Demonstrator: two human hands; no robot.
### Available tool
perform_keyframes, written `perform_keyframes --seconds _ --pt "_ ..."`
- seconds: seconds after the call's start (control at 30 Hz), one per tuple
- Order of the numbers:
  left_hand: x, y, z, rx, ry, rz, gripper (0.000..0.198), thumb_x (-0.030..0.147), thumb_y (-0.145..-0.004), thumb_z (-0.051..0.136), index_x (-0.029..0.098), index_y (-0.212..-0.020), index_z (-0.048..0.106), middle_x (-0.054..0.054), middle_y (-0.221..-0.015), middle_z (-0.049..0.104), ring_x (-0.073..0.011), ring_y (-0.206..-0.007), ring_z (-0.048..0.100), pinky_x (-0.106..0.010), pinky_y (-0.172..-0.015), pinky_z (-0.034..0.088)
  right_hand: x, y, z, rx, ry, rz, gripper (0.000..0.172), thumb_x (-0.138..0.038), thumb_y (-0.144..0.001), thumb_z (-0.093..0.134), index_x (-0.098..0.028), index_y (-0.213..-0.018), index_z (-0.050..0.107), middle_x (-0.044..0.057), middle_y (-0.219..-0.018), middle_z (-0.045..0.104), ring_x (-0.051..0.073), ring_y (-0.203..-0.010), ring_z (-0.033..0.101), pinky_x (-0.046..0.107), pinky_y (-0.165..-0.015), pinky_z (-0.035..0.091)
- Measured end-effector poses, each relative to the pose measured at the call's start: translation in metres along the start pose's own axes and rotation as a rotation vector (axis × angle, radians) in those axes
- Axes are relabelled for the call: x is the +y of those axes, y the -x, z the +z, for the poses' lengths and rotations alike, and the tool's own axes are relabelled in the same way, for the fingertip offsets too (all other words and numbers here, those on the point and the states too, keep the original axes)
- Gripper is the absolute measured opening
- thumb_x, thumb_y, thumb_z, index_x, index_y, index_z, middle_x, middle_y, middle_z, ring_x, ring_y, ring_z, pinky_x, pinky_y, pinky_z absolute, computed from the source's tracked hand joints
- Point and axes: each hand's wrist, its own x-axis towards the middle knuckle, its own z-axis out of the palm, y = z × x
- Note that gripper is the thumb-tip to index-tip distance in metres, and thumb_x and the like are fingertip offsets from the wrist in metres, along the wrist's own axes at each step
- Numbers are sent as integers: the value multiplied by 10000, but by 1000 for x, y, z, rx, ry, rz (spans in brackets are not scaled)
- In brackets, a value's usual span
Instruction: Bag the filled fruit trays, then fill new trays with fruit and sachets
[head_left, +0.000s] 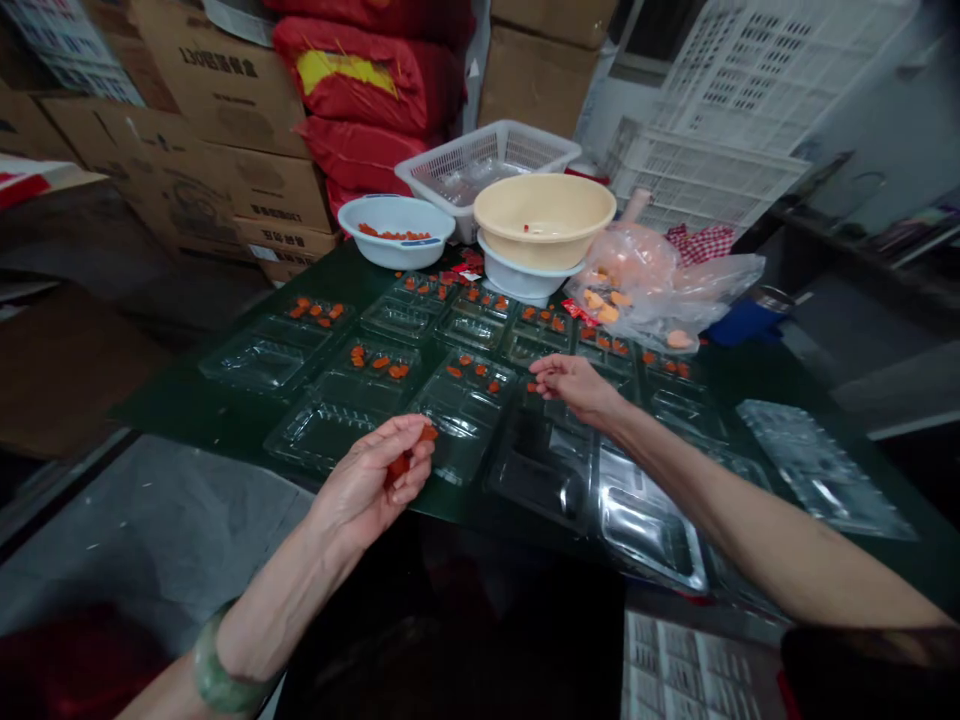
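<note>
My left hand (375,480) is cupped and closed around several small orange pieces (409,455), held over the near edge of a clear plastic compartment tray (330,425). My right hand (574,385) reaches over the middle trays with fingertips pinched together on a small orange piece above a tray (480,385) that holds several orange pieces. Rows of clear plastic trays cover the dark green table (187,410); the far ones hold orange pieces, the near ones look bare.
A white bowl of orange pieces (396,230), a beige bowl stacked on a white one (544,220), a white basket (487,160) and a plastic bag of orange pieces (637,285) stand at the back. Cardboard boxes (225,120), red sacks and white crates lie behind.
</note>
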Motion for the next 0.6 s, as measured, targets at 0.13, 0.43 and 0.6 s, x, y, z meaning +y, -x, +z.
perform_keyframes --seconds 0.13,0.43,0.6 --pt "-7 1 4 -58 -11 11 153 191 -717 651 137 -810 541 25 -576 455 -23 -393 328 -121 -327 163 14 -2 23 132 -58 -77 186 -45 -621 458 -160 -736 547 -18 -595 596 89 -536 554 202 -523 439" --pt "-21 -4 22 -82 -24 45 166 243 -735 637 150 -790 511 30 -600 484 -15 -377 340 -136 -332 150 7 16 -11 227 153 -244 78 -187 -681 550 -168 -742 595 -25 -561 559 107 -497 492 243 -537 411" --pt "-35 -9 43 -105 -138 78 177 302 -759 609 156 -781 512 41 -553 471 -30 -359 362 -146 -324 140 6 42 8 160 785 -223 151 -299 -746 563 -198 -833 635 51 -773 654 191 -703 599 291 -626 417"
